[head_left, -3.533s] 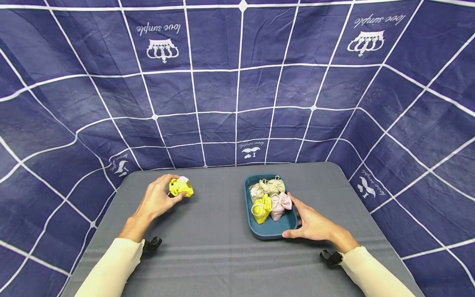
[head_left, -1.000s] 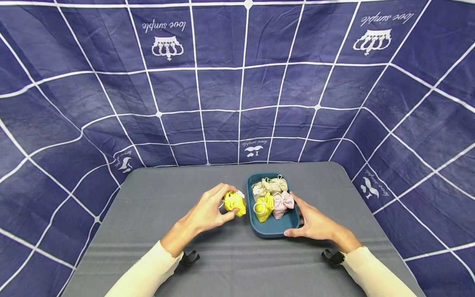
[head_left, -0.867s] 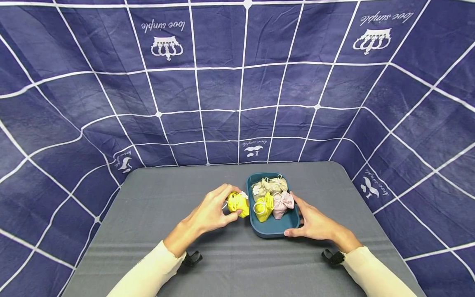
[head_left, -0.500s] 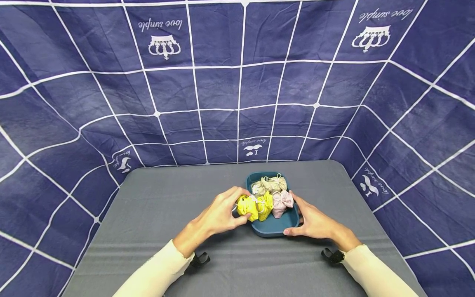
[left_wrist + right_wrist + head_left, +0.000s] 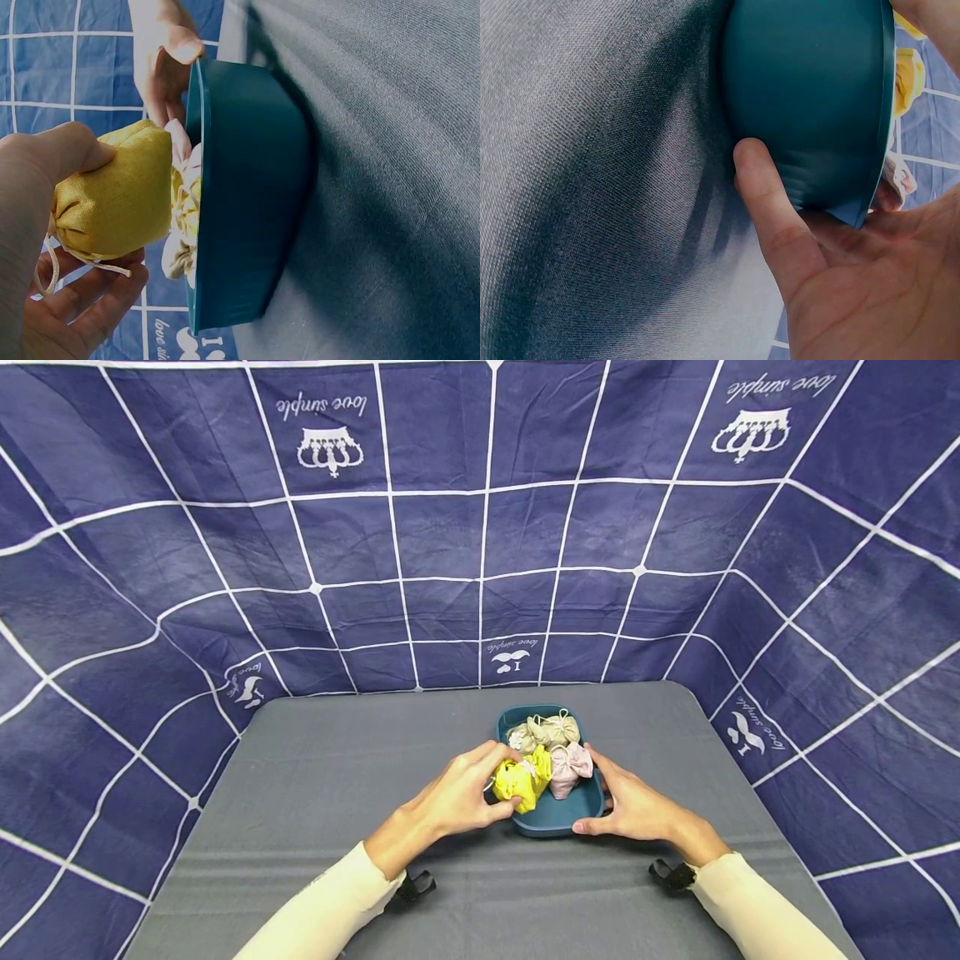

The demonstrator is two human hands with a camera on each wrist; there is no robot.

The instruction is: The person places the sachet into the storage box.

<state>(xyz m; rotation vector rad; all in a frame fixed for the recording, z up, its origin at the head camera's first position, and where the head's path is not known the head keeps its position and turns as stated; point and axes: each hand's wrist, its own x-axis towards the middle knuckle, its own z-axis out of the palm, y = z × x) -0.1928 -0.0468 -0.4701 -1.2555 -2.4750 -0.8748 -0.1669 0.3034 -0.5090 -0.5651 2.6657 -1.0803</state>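
Observation:
My left hand (image 5: 467, 789) pinches a yellow drawstring pouch (image 5: 124, 196) between thumb and fingers, over the left rim of a dark teal plastic tub (image 5: 553, 817). A white flower-like trim and a pale cord show on this pouch. Inside the tub lie another yellow pouch (image 5: 542, 760), partly hidden by the held one, a pink pouch (image 5: 567, 772) and beige pouches (image 5: 561, 727) at the back. On the tub's right side, my right hand (image 5: 637, 806) grips it, thumb at the near corner. The right wrist view shows a finger (image 5: 769, 195) against the outer wall.
The tub stands on a grey cloth-covered table (image 5: 360, 752). Blue cloth with white grid lines (image 5: 442, 543) hangs behind and at both sides. A black strap (image 5: 416, 887) sits at the left wrist, another black strap (image 5: 671, 875) at the right.
My left hand has carried the yellow pouch rightward from the table's far left to over the tub's left part. My right hand and the tub stay in place.

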